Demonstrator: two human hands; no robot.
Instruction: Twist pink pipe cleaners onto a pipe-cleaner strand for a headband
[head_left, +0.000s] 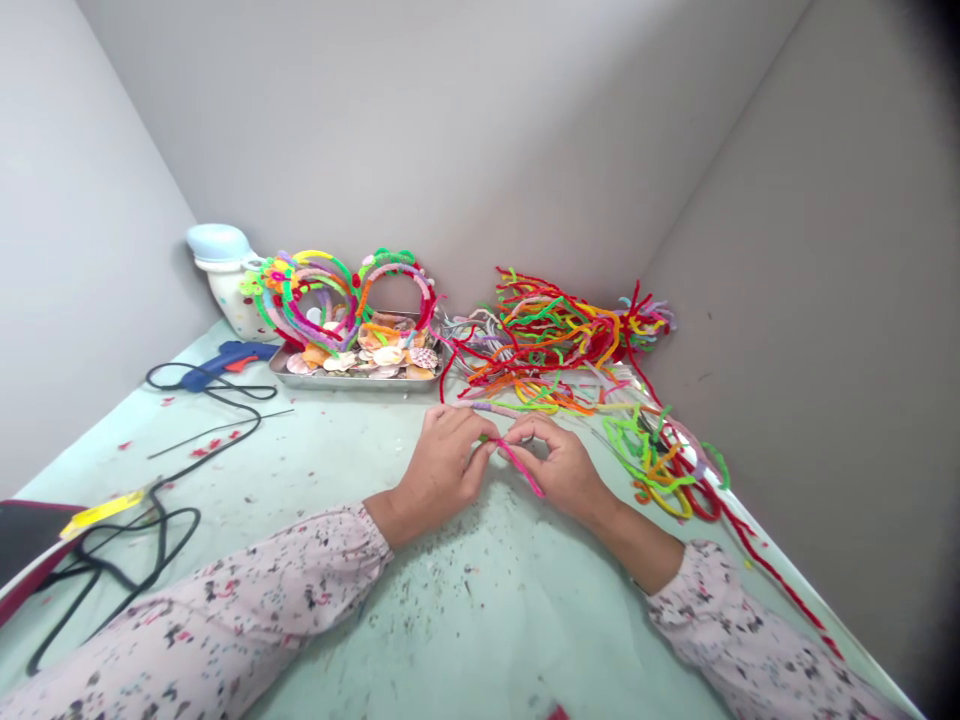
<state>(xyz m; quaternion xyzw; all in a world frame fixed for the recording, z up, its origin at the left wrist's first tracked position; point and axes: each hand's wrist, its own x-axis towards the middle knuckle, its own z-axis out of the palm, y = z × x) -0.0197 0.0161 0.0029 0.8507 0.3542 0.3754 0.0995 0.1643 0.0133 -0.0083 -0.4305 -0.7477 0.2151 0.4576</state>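
Note:
Over the middle of the table, my left hand [452, 462] and my right hand [556, 464] meet fingertip to fingertip. Both pinch a pink pipe cleaner [523, 470], whose loose end slants down beneath my right fingers. A bit of green shows at the left fingertips; I cannot tell whether it belongs to the same piece. Just beyond my hands lies a pale purple pipe cleaner [487, 407]. Part of what sits between the fingers is hidden.
A metal tray [352, 382] holds shells and pipe-cleaner-wrapped headbands [394, 268]. To its right lies a heap of coloured pipe cleaners [555, 330], with more loops [660, 465] along the right edge. A blue glue gun [221, 365], its black cord and a white jar [232, 285] stand left.

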